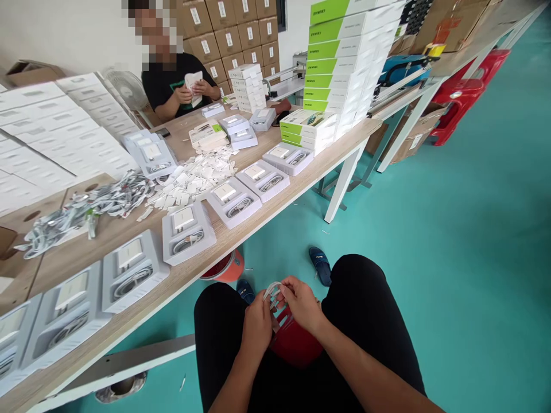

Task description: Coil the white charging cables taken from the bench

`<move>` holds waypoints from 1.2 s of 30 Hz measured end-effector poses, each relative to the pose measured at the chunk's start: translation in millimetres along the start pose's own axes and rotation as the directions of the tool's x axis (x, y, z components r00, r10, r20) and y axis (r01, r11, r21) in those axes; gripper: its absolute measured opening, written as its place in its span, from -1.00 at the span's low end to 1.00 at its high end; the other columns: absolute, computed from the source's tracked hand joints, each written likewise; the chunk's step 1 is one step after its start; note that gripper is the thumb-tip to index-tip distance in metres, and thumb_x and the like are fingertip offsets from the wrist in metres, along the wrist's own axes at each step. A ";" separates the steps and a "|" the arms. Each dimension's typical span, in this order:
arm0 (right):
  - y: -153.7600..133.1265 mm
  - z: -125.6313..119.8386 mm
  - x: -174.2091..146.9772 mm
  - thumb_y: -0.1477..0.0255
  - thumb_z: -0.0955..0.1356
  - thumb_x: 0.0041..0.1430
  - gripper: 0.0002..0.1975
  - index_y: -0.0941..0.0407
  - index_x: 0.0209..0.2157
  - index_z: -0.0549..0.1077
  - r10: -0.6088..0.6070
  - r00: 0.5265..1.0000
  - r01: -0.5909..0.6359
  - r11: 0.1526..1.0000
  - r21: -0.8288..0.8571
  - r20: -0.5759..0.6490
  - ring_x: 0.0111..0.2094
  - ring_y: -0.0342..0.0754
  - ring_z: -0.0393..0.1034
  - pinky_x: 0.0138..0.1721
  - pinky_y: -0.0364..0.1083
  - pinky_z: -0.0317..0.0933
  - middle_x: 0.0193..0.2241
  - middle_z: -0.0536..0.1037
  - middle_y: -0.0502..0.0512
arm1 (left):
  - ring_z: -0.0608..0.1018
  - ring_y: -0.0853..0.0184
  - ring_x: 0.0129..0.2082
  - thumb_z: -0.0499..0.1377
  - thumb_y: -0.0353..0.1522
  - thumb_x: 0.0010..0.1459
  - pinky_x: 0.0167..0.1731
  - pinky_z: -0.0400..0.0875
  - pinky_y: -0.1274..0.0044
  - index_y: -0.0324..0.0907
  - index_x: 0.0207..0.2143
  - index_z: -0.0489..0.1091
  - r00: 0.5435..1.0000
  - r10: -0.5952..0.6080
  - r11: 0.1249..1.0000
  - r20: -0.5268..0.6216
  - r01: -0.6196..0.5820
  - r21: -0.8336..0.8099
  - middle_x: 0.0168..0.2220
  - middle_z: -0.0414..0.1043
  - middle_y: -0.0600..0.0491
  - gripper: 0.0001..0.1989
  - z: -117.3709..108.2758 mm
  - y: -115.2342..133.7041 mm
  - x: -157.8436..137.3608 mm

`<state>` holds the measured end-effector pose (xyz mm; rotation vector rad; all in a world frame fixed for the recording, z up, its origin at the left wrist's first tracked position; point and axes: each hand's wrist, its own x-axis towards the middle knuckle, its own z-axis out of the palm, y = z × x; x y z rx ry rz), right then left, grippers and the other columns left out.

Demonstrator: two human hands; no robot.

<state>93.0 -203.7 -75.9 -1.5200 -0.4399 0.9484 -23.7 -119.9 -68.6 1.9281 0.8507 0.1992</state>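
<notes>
hands: left hand (257,324) and right hand (302,302) both grasping a coiled white cable (272,291) over the lap | table (241,232) near edge: row of filled trays (188,232) | middle: loose cable pile (86,209) left unpacked | far corner: co-worker (181,86)

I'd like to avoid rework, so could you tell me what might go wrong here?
Both hands, left and right, hold the cable over the lap, away from the table; it could drop to the floor. The trays sit near the table's edge and might get knocked off.
</notes>
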 end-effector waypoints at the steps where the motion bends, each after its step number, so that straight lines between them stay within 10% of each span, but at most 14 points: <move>1: 3.8 1.9 -1.0 0.19 0.27 0.18 -0.76 0.08 -0.36 0.33 0.038 0.999 -0.039 0.996 0.084 0.012 -0.51 -0.04 0.46 -0.43 -0.05 0.29 -0.49 0.51 0.00 | 0.45 0.32 -0.58 -0.12 -0.14 0.33 -0.50 0.26 0.53 -0.13 -0.13 0.39 1.000 -0.018 0.999 0.004 0.018 -0.043 -0.59 0.37 0.13 -0.63 0.6 -0.8 0.9; 4: 5.7 2.1 -4.6 0.15 0.27 0.15 -0.72 0.09 -0.38 0.34 0.099 0.991 -0.112 0.981 0.156 0.089 -0.56 -0.05 0.41 -0.50 -0.07 0.25 -0.52 0.50 0.01 | 0.43 0.35 -0.60 -0.08 -0.09 0.31 -0.55 0.28 0.54 -0.17 -0.13 0.38 0.997 -0.068 0.976 0.039 0.074 -0.203 -0.56 0.39 0.13 -0.60 1.8 -4.6 2.7; 9: -2.4 -11.1 0.6 0.28 0.39 0.04 -0.70 0.02 -0.15 0.47 -0.159 0.979 0.107 0.932 -0.347 -0.125 -0.43 -0.11 0.33 -0.36 -0.07 0.24 -0.25 0.47 0.05 | 0.35 0.45 -0.62 0.00 -0.07 0.26 -0.60 0.21 0.60 -0.21 -0.27 0.36 0.990 -0.091 0.906 0.109 0.127 -0.403 -0.52 0.37 0.11 -0.62 1.8 -11.8 2.9; 14: 8.1 -15.0 6.4 0.26 0.37 0.09 -0.61 0.09 -0.05 0.46 -0.009 0.977 0.031 0.995 -0.100 0.213 -0.48 -0.13 0.35 -0.36 -0.08 0.32 -0.35 0.52 0.04 | 0.27 0.51 -0.67 0.06 -0.13 0.22 -0.66 0.02 0.63 -0.22 -0.30 0.32 0.960 -0.116 0.824 0.256 0.237 -0.514 -0.54 0.33 0.13 -0.68 -1.4 -16.9 4.9; 20: 11.8 -10.5 -6.4 0.17 0.24 0.25 -0.56 0.01 0.10 0.38 -0.071 0.989 0.111 0.939 -0.327 0.131 0.06 0.08 0.33 0.12 0.10 0.21 0.03 0.46 0.16 | 0.26 0.50 -0.67 0.04 -0.17 0.22 -0.63 0.06 0.62 -0.19 -0.36 0.28 0.964 -0.140 0.833 0.227 0.239 -0.499 -0.58 0.27 0.18 -0.74 3.9 -10.0 3.1; 23: 13.5 -0.7 -11.9 0.12 0.18 0.27 -0.51 0.00 0.16 0.28 -0.010 0.998 0.015 0.998 -0.065 0.068 0.09 0.07 0.31 0.09 0.10 0.27 0.17 0.34 0.16 | 0.28 0.49 -0.63 0.03 -0.20 0.25 -0.58 0.14 0.61 -0.19 -0.34 0.30 0.969 -0.092 0.852 0.228 0.195 -0.485 -0.56 0.27 0.17 -0.76 5.7 -1.0 1.7; 29: 1.3 4.7 -13.5 0.22 0.19 0.23 -0.66 0.06 -0.10 0.42 0.089 0.981 -0.153 0.901 0.406 0.174 -0.56 -0.10 0.39 -0.52 -0.05 0.37 -0.21 0.55 0.09 | 0.25 0.48 -0.65 0.01 -0.27 0.20 -0.64 0.08 0.61 -0.20 -0.27 0.34 0.938 -0.118 0.798 0.326 0.285 -0.531 -0.56 0.27 0.16 -0.79 15.6 1.9 12.1; 32: -6.7 -3.7 -16.9 0.21 0.18 0.21 -0.69 0.05 -0.20 0.45 0.094 0.979 -0.146 0.944 0.297 0.183 -0.50 -0.04 0.45 -0.49 0.00 0.41 -0.06 0.52 0.08 | 0.24 0.46 -0.67 0.00 -0.16 0.21 -0.66 0.04 0.59 -0.21 -0.28 0.37 0.934 -0.142 0.738 0.328 0.321 -0.594 -0.60 0.24 0.15 -0.68 25.1 0.6 7.4; 36: 3.6 5.5 -41.7 0.18 0.14 0.30 -0.63 -0.01 -0.09 0.46 -0.074 0.970 0.105 0.987 -0.123 0.234 0.00 0.07 0.39 0.03 0.13 0.35 0.01 0.49 0.12 | 0.36 0.40 -0.59 -0.02 0.03 0.21 -0.56 0.21 0.54 -0.20 -0.33 0.45 0.953 -0.176 0.775 0.246 0.288 -0.563 -0.51 0.37 0.05 -0.50 7.6 4.3 -33.2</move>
